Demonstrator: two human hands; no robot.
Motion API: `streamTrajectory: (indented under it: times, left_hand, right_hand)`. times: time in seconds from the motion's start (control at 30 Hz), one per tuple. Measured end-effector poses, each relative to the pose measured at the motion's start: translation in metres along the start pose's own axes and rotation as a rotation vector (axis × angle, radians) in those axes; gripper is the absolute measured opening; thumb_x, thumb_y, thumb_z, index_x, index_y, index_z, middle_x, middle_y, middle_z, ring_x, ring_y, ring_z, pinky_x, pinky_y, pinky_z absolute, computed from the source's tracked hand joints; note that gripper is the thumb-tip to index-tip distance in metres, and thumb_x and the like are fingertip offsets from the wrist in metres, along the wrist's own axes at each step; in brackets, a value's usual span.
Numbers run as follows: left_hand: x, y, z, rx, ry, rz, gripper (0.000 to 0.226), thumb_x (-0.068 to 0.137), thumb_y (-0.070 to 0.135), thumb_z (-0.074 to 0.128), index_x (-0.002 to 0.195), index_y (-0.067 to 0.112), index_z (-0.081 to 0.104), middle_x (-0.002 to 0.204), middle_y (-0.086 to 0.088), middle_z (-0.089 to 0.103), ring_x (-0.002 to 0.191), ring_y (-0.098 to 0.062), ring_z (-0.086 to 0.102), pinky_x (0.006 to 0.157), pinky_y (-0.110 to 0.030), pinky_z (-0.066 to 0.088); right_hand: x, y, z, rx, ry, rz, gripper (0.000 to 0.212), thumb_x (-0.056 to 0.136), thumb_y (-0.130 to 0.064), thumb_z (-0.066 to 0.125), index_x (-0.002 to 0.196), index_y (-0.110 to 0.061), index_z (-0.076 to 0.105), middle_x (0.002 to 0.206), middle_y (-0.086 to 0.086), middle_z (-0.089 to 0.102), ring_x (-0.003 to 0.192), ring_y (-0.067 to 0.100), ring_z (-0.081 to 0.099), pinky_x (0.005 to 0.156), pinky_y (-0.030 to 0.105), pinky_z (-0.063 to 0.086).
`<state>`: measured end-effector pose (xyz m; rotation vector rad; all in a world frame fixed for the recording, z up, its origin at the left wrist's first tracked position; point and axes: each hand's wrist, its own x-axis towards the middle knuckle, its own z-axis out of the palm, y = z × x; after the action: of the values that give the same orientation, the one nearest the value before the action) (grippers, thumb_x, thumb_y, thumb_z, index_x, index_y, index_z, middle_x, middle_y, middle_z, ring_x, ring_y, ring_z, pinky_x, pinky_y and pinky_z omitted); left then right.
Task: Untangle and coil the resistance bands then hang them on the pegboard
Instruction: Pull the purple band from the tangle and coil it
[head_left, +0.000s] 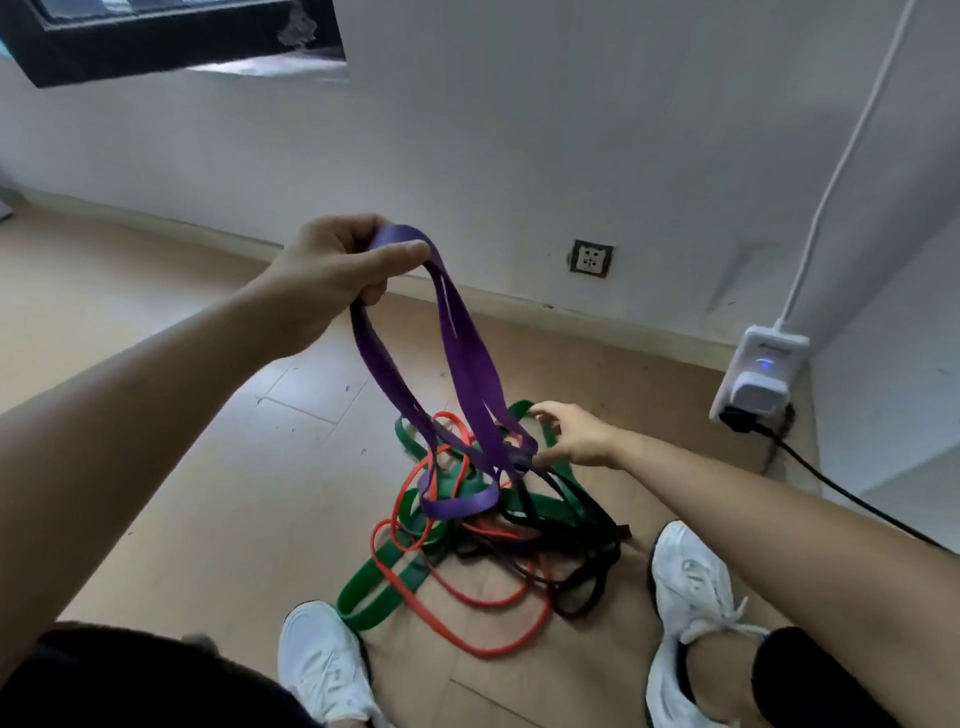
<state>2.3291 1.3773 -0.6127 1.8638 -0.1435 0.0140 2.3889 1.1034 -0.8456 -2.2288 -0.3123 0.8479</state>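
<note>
A tangle of resistance bands lies on the floor between my feet. My left hand is shut on the top of the wide purple band, lifted high so its loops hang down into the heap. Under it lie a wide green band, a thin red band and a black band, all crossed over one another. My right hand reaches in low from the right, fingers spread, its fingertips at the purple band's lower loop and the green band. No pegboard is in view.
My two white shoes stand on either side of the heap. A white power strip with a black cable leans against the wall at right. A wall socket sits low on the white wall.
</note>
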Motion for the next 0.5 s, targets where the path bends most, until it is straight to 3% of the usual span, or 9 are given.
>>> streamTrajectory:
  times: [0.07, 0.13, 0.23, 0.3, 0.4, 0.5]
  left_hand:
    - [0.000, -0.008, -0.005, -0.014, 0.036, -0.010, 0.016, 0.079, 0.035, 0.075, 0.072, 0.022, 0.067, 0.058, 0.008, 0.043, 0.056, -0.010, 0.038, 0.056, -0.020, 0.036]
    - [0.000, -0.016, -0.009, -0.032, 0.078, -0.016, 0.017, 0.079, 0.034, 0.076, 0.070, 0.022, 0.068, 0.058, 0.009, 0.043, 0.055, -0.010, 0.038, 0.056, -0.021, 0.035]
    - [0.002, -0.027, -0.011, -0.021, 0.110, -0.030, 0.020, 0.079, 0.036, 0.082, 0.068, 0.024, 0.070, 0.058, 0.009, 0.043, 0.055, -0.011, 0.038, 0.057, -0.022, 0.034]
    - [0.004, -0.032, -0.011, -0.018, 0.112, -0.045, 0.020, 0.079, 0.036, 0.082, 0.066, 0.025, 0.071, 0.057, 0.010, 0.044, 0.055, -0.010, 0.039, 0.057, -0.021, 0.035]
    - [0.006, -0.033, -0.011, -0.081, 0.141, -0.072, 0.019, 0.075, 0.040, 0.076, 0.066, 0.023, 0.072, 0.059, 0.010, 0.043, 0.055, -0.010, 0.038, 0.058, -0.021, 0.035]
    - [0.009, -0.035, -0.009, -0.107, 0.157, -0.084, 0.020, 0.075, 0.039, 0.075, 0.076, 0.020, 0.068, 0.058, 0.010, 0.043, 0.055, -0.009, 0.039, 0.058, -0.020, 0.036]
  right_hand:
    - [0.006, 0.038, 0.027, 0.000, 0.010, 0.068, 0.066, 0.081, -0.015, 0.084, 0.136, -0.009, 0.048, 0.124, 0.001, 0.056, 0.118, 0.018, 0.055, 0.090, 0.020, 0.040]
    - [0.015, 0.070, 0.054, -0.032, 0.061, 0.122, 0.062, 0.077, -0.027, 0.085, 0.129, -0.018, 0.051, 0.116, -0.004, 0.061, 0.115, 0.021, 0.061, 0.090, 0.027, 0.047]
    - [0.030, 0.089, 0.079, -0.229, 0.128, 0.202, 0.067, 0.082, -0.038, 0.077, 0.139, -0.021, 0.046, 0.127, 0.002, 0.064, 0.124, 0.031, 0.057, 0.102, 0.041, 0.045]
    - [0.036, 0.089, 0.081, -0.378, 0.173, 0.229, 0.064, 0.083, -0.048, 0.074, 0.135, -0.021, 0.048, 0.130, 0.006, 0.061, 0.128, 0.033, 0.050, 0.102, 0.042, 0.042]
    - [0.048, 0.099, 0.077, -0.400, 0.113, 0.285, 0.060, 0.081, -0.056, 0.071, 0.133, -0.028, 0.058, 0.133, 0.007, 0.055, 0.131, 0.033, 0.041, 0.102, 0.040, 0.037]
    - [0.053, 0.109, 0.080, -0.276, 0.031, 0.261, 0.033, 0.080, -0.046, 0.074, 0.107, -0.025, 0.072, 0.112, 0.009, 0.063, 0.117, 0.031, 0.052, 0.093, 0.035, 0.044]
